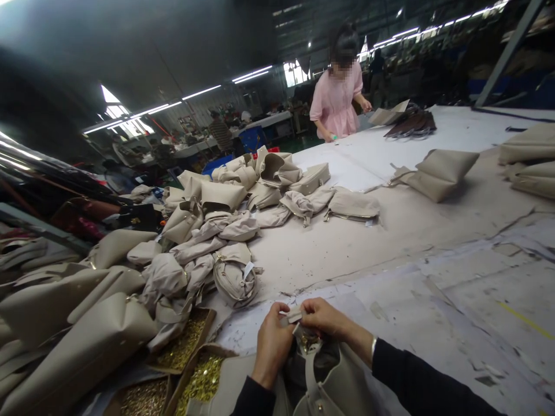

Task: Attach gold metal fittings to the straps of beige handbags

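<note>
My left hand (273, 342) pinches one end of a short pale strap piece (295, 314), fingers closed. From the other side, my right hand (326, 319) grips the same piece between thumb and fingers. Just below them is a beige handbag (347, 381), its top open and its handle (311, 372) looping upward. Gold-coloured metal bits (309, 342) show near the bag's mouth, too small to make out. Whether the strap piece is joined to the bag cannot be seen.
Boxes of small gold hardware (203, 375) stand at my left. Beyond them heap several beige bags (117, 329) and zipped pouches (236, 274). Another bag (437, 173) lies on the paper-covered table (390, 242). A person in pink (338, 101) stands across, near dark brown pieces (411, 124).
</note>
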The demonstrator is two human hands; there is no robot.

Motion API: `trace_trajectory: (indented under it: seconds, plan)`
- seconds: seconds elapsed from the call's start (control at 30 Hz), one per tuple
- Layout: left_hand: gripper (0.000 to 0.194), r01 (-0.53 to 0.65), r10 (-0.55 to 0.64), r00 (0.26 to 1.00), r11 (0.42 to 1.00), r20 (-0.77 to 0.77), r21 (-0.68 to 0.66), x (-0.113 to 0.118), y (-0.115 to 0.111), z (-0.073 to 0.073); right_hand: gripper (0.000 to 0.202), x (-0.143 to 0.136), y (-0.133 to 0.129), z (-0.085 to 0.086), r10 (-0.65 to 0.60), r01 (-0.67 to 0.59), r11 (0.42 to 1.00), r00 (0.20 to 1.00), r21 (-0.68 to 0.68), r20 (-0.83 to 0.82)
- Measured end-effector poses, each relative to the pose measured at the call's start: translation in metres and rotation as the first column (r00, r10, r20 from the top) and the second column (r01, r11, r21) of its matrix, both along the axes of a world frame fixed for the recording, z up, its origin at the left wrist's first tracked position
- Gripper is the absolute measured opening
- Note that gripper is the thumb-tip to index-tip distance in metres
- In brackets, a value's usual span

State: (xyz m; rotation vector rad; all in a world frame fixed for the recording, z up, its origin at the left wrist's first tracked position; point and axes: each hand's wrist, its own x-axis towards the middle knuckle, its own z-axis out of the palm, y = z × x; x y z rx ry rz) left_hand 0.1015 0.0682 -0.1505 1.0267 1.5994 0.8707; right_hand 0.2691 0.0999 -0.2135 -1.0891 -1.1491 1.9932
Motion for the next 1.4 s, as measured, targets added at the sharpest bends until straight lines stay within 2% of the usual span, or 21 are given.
trace_trajectory:
  seconds: [0.13, 0.27, 0.37, 0.53, 0.7, 0.9, 1.03, 1.27, 1.4]
  plan:
    - [0.04, -0.016, 0.019, 0.995, 1.0, 0.097, -0.024, 0.0, -0.002, -0.002, 0.03, 0.001, -0.005, -0.003, 0.004, -0.006, 1.0, 0.995, -0.019, -0.099]
    - [0.051, 0.025, 0.012, 0.953, 0.993, 0.302, -0.117, -0.006, -0.004, -0.002, 0.044, 0.001, -0.005, -0.009, 0.056, -0.075, 0.994, 0.972, -0.074, -0.228]
    - [0.058, 0.048, 0.026, 0.916, 0.984, 0.4, -0.172, -0.009, -0.007, -0.003, 0.049, 0.003, -0.002, -0.014, 0.104, -0.148, 0.982, 0.942, -0.115, -0.318]
    - [0.057, 0.066, 0.036, 0.845, 0.983, 0.533, -0.17, -0.005, -0.013, -0.006, 0.057, 0.007, 0.0, -0.019, 0.172, -0.264, 0.952, 0.879, -0.154, -0.445]
    - [0.054, 0.034, 0.098, 0.784, 0.979, 0.613, -0.2, 0.0, -0.014, -0.009, 0.058, 0.007, -0.001, -0.024, 0.175, -0.3, 0.935, 0.854, -0.189, -0.489]
    - [0.056, 0.054, 0.08, 0.789, 0.979, 0.61, -0.198, -0.002, -0.01, -0.009, 0.054, 0.007, -0.002, -0.031, 0.147, -0.287, 0.931, 0.862, -0.227, -0.486]
    - [0.058, 0.066, 0.047, 0.823, 0.982, 0.566, -0.179, -0.004, -0.011, -0.009, 0.048, 0.006, -0.002, -0.035, 0.14, -0.275, 0.933, 0.874, -0.234, -0.465]
    - [0.057, -0.08, 0.16, 0.896, 0.976, 0.415, -0.203, -0.003, -0.015, -0.004, 0.056, 0.002, -0.002, -0.033, 0.122, -0.238, 0.945, 0.893, -0.225, -0.433]
    - [0.052, -0.122, 0.168, 0.937, 0.979, 0.307, -0.164, 0.002, -0.01, -0.004, 0.063, 0.001, -0.004, -0.031, 0.089, -0.182, 0.962, 0.914, -0.204, -0.396]
